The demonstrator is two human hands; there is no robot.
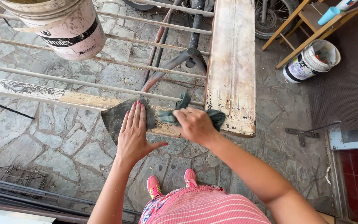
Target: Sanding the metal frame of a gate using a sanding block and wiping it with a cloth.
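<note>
- Underfoot lies a stone-paved floor of irregular grey slabs, with a dark mat spread toward three o'clock.
- Across the middle runs an old white-painted frame, its paint flaking; thin metal bars cross it, and it ends in a wide worn plank running toward twelve o'clock.
- Her left hand lies flat, fingers spread and straight, pressing a dark grey sheet of sandpaper against the frame's rail; nothing is pinched, so that grip is apart.
- Her right hand is closed on a dark green rag, held just at the corner where rail meets plank; part of the rag is hidden under the fist, and a tail sticks up toward twelve.
- Both hands sit just beside each other, not touching.
- At eleven o'clock a paint-splashed white bucket rests on the bars, its top cut off by the edge.
- At two o'clock a second bucket stands on the floor beside a wooden stand, only partly seen.
- Behind the bars at twelve, dark metal tubing and a wheel are hard to make out.
- At six o'clock, pink shoes show below a striped pink top.
</note>
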